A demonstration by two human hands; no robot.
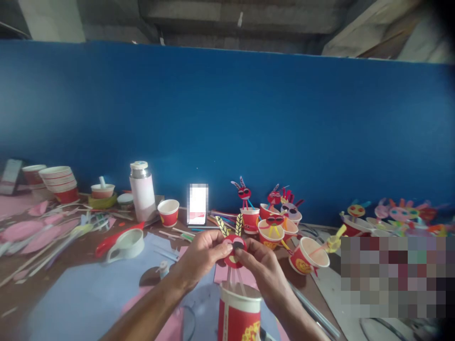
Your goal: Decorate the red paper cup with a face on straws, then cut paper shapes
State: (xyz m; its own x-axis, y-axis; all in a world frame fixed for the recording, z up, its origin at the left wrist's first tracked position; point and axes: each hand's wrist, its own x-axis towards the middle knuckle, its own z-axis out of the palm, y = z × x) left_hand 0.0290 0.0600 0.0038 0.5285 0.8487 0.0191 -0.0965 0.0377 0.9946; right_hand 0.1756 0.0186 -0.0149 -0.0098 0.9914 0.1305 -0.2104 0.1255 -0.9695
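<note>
We pinch red paper face (230, 263) with left hand (201, 255) and right hand (266, 269), likely for steadiness, over cup (241, 316); phone (197, 203) upright near far edge of table (80, 247).

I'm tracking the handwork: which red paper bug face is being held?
The round red paper face with yellow-and-black antennae, pinched between left hand and right hand; the other red faces stand beyond, untouched.
</note>
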